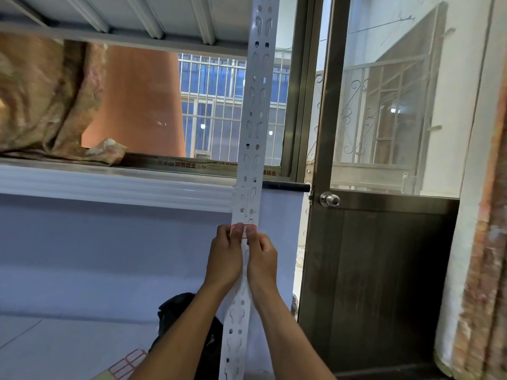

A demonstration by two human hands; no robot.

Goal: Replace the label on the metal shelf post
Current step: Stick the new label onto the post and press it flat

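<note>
A white perforated metal shelf post (253,127) runs from the top of the view down to the bottom centre. A small white label with a red border (243,229) lies across the post at mid height. My left hand (223,256) and my right hand (262,256) are side by side on the post, and both thumbs press on the label. The thumbs hide most of the label's face. A sheet of spare red-bordered labels (127,363) lies on the shelf surface at the lower left.
A shelf deck (123,26) crosses overhead at the top left, with crumpled brown cloth (46,100) on the ledge below it. A black bag (178,319) sits behind my left forearm. A metal door with a round knob (329,200) stands to the right, and a curtain (482,242) hangs at the far right.
</note>
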